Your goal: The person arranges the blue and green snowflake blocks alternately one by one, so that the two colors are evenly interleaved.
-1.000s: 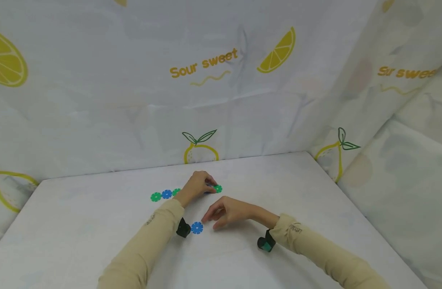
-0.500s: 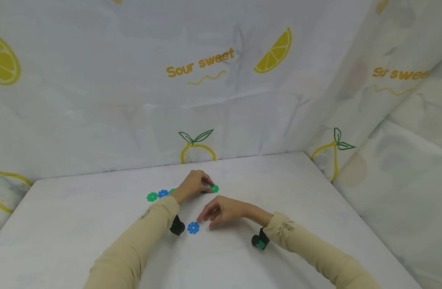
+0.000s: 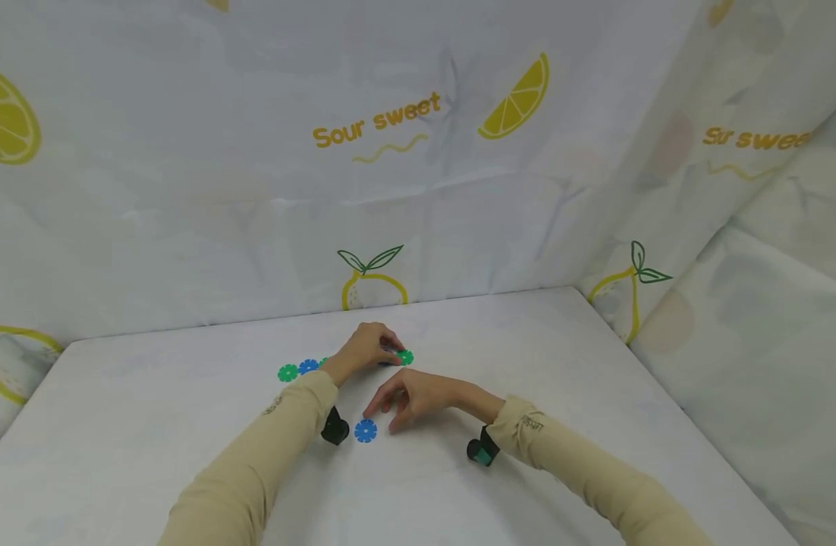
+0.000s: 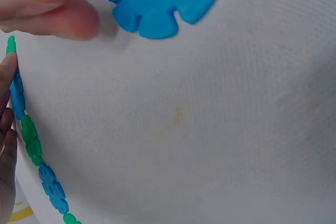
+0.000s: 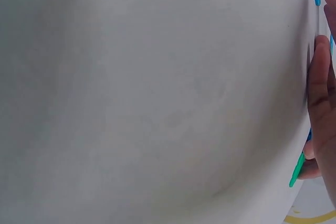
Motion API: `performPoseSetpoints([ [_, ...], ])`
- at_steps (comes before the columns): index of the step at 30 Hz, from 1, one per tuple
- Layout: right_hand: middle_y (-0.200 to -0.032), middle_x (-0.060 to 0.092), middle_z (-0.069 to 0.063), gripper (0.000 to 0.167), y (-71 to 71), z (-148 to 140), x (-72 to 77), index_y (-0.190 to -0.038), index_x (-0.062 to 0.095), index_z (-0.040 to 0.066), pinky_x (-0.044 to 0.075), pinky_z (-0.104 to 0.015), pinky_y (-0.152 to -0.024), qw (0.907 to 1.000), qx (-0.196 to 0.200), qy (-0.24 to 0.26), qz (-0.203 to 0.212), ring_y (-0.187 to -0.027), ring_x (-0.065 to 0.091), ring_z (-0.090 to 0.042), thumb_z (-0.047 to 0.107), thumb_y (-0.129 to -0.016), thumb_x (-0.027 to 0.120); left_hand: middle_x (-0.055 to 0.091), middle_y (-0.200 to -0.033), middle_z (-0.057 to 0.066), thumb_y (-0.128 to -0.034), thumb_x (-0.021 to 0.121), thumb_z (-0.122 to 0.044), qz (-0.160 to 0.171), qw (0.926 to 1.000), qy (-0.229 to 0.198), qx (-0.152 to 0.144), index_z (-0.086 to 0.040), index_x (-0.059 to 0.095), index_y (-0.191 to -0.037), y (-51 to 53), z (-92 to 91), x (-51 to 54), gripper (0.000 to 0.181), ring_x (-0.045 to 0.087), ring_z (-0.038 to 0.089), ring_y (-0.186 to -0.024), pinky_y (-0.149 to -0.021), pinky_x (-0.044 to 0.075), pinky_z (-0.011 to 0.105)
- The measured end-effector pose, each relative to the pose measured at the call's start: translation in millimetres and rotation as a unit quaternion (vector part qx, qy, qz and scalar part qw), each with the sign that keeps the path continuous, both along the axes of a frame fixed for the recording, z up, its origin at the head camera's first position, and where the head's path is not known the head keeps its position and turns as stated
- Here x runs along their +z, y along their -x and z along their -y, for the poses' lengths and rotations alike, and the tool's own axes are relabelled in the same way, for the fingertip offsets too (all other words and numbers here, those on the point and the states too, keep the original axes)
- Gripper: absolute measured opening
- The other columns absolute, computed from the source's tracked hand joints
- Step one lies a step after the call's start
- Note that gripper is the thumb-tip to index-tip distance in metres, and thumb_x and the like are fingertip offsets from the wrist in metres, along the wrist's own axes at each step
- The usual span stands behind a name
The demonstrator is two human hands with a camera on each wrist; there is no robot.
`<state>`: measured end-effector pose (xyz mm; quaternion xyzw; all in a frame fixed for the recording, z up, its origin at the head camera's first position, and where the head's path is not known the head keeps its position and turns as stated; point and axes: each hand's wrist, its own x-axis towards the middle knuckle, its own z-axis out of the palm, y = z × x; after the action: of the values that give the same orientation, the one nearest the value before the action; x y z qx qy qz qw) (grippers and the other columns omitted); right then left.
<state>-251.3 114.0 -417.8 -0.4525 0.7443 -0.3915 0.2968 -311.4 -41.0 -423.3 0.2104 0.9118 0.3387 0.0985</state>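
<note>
In the head view my left hand [image 3: 366, 351] pinches a row of joined blue and green snowflake discs near its right end. A green disc [image 3: 406, 357] sticks out past the fingertips, and the hand hides the row's middle. Toward the left, a green disc [image 3: 288, 372] and a blue disc [image 3: 309, 365] show. Closer to me lies one separate blue disc [image 3: 366, 431]. My right hand [image 3: 414, 396] hovers at its far right edge, thumb and forefinger apart, holding nothing. The left wrist view shows the separate disc [image 4: 163, 3] beside a right fingertip [image 4: 79, 18].
A white table [image 3: 152, 425] lies under everything. White cloth [image 3: 254, 152] with lemon prints hangs behind it and on the right side. Small dark cameras [image 3: 335, 427] are worn under both wrists.
My right hand has moved a little to the left, its forefinger closer to the separate blue disc. The left hand keeps its place on the row. The head view has shifted slightly.
</note>
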Motion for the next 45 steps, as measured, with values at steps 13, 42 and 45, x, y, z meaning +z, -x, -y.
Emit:
performPoseSetpoints([
  [13, -0.109, 0.07, -0.012, 0.029, -5.1, 5, 2.5, -0.11, 0.067, -0.004, 0.041, -0.015, -0.065, 0.9988, 0.048, -0.009, 0.008, -0.093, 0.059, -0.014, 0.001, -0.082, 0.073, 0.068, -0.095, 0.003, -0.0751, 0.081, -0.009, -0.014, 0.9998, -0.013, -0.01, -0.006, 0.075, -0.093, 0.3, 0.3, -0.2, 0.019, 0.063, 0.019, -0.095, -0.091, 0.048, 0.034],
  [42, -0.102, 0.069, -0.009, 0.025, -47.7, -27, 0.7, -0.108, 0.069, 0.001, 0.052, -0.025, -0.083, 0.9992, -0.014, 0.002, 0.037, -0.086, 0.059, -0.007, 0.008, -0.084, 0.072, 0.068, -0.097, 0.004, -0.0756, 0.081, -0.011, -0.026, 0.9995, -0.016, -0.007, -0.006, 0.075, -0.094, -3.5, 1.7, -0.5, 0.02, 0.062, 0.022, -0.1, -0.094, 0.046, 0.036],
  [45, -0.108, 0.069, -0.007, 0.028, -56.5, -31, -1.9, -0.111, 0.068, 0.003, 0.051, -0.026, -0.087, 0.9985, -0.044, 0.005, 0.033, -0.092, 0.061, -0.007, 0.009, -0.084, 0.073, 0.068, -0.096, 0.004, -0.076, 0.08, -0.011, -0.025, 0.9995, -0.019, -0.008, -0.006, 0.075, -0.094, -4.4, 1.5, -1.1, 0.02, 0.062, 0.022, -0.1, -0.094, 0.046, 0.036],
])
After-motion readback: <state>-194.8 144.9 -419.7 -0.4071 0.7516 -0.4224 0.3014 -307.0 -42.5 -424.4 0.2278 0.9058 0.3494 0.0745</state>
